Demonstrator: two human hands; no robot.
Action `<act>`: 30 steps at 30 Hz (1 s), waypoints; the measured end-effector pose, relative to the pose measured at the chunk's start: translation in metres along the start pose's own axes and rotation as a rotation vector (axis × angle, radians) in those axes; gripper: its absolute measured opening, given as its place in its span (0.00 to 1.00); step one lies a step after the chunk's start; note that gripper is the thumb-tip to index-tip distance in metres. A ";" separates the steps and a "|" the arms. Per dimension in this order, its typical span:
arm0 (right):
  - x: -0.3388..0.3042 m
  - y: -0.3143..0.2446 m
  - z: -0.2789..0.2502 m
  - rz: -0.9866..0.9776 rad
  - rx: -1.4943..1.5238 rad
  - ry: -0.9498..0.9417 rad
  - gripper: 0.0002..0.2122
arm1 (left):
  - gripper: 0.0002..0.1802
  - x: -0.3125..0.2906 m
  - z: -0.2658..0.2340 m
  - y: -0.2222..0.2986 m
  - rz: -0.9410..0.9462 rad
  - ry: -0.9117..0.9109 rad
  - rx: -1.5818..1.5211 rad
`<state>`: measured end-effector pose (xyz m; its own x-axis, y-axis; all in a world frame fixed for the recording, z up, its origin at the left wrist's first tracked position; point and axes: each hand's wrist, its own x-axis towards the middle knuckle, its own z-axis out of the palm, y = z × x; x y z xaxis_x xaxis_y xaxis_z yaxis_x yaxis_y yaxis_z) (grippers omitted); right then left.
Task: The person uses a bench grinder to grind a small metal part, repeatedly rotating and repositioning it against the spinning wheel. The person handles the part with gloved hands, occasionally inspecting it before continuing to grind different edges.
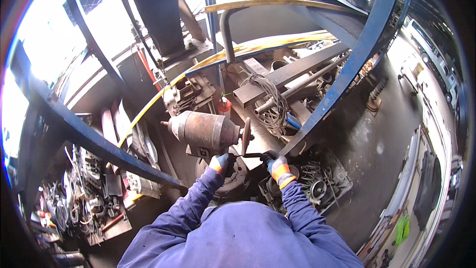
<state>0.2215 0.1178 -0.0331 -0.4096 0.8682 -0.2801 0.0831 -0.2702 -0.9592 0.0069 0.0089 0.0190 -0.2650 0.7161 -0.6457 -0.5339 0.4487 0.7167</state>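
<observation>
A rusty, barrel-shaped bench grinder (203, 130) stands in front of me, its disc-like wheel (246, 137) seen nearly edge-on at the right end. Below the wheel, a dark narrow metal bar (254, 155) spans the gap between my two gloved hands. My right hand (273, 162), in a dark glove with an orange and grey cuff, is closed round the bar's right end. My left hand (220, 164) is closed close under the grinder's body, by the bar's left end. Its fingertips are partly hidden, so its exact hold is unclear. Under it sits a round, rusty base (233, 178).
Blue steel posts (342, 72) slant on both sides. Ahead lie a heavy rectangular beam (292, 74), coiled wire (265, 99) and a red container (224, 105). Metal scrap (84, 193) is heaped at left; a tray of parts (342, 181) sits at right.
</observation>
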 end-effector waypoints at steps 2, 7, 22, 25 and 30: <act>-0.002 0.004 0.004 -0.005 0.028 0.025 0.04 | 0.11 -0.009 0.004 0.007 -0.006 0.017 -0.009; -0.014 -0.001 0.021 -0.061 -0.080 0.063 0.04 | 0.11 0.014 -0.025 -0.007 0.226 -0.083 0.240; -0.007 0.003 0.038 -0.109 -0.270 0.034 0.04 | 0.12 -0.006 -0.039 0.002 0.212 -0.004 0.167; 0.001 0.019 0.038 -0.161 -0.252 0.021 0.04 | 0.13 -0.011 -0.040 0.003 0.238 -0.006 0.190; -0.002 0.012 0.044 -0.122 -0.291 0.016 0.05 | 0.13 -0.017 -0.048 0.001 0.486 -0.016 0.544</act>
<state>0.1833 0.0946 -0.0421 -0.4184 0.8940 -0.1602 0.2917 -0.0348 -0.9559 -0.0279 -0.0281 0.0182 -0.3563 0.9080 -0.2203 0.1171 0.2773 0.9536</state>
